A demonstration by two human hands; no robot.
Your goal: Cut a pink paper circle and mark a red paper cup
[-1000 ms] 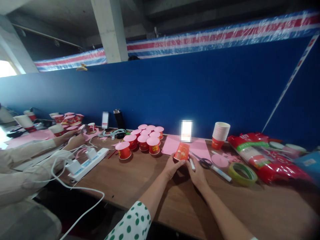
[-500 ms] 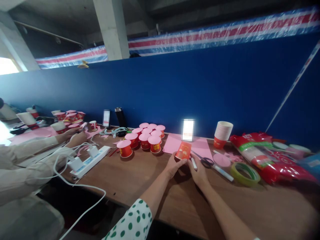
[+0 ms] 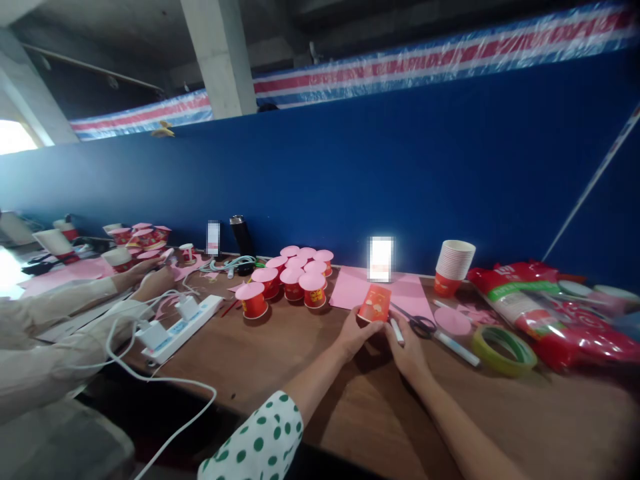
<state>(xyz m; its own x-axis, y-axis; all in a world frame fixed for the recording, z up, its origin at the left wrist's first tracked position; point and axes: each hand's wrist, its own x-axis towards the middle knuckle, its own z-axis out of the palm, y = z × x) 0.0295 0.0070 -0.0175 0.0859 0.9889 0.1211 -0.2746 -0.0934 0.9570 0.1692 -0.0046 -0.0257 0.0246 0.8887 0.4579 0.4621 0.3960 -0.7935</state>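
My left hand is closed round an upside-down red paper cup with gold print, its rim towards the table. My right hand grips a white marker-like stick, and its fingertips are at the cup's right side. Beyond the cup lie pink paper sheets. Black-handled scissors and a white marker rest just right of my right hand, near a pink paper disc.
Red cups topped with pink discs stand in a group at left. A phone leans on the blue partition. Stacked cups, tape and a red bag are at right. A co-worker's hands work beside a power strip.
The view has shifted slightly, so objects on the table appear a little further right. Both hands keep their hold, and the cup looks slightly more upright.
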